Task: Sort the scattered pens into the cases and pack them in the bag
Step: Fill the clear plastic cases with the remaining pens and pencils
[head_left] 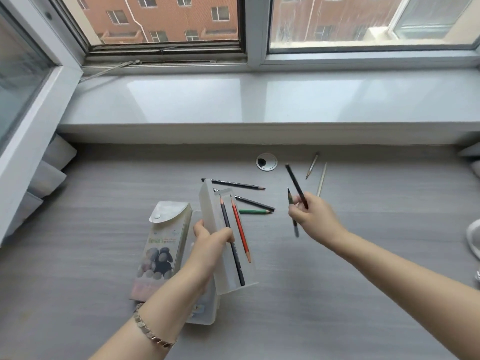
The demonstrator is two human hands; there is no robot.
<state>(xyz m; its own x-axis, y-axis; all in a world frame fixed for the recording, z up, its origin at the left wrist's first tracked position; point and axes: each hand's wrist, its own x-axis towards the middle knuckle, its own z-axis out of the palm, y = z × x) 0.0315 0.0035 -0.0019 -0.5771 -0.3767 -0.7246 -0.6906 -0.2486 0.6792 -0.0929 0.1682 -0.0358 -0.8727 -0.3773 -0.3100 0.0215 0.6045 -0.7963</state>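
The left hand (210, 241) grips a clear case (207, 201), tipped up over the grey desk (337, 294), with a black pencil (235, 254) and a red pencil (241, 233) inside. The right hand (315, 216) pinches two dark pencils (294, 181) to the right. A green pencil (253, 211) lies farther off.

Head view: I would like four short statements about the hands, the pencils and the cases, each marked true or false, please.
1. The left hand holds the clear case. True.
2. The right hand is empty. False: it grips two dark pencils.
3. The clear case holds a red pencil and a dark pencil. True.
4. The green pencil lies inside the printed case. False: it lies on the desk, to the right of the clear case.
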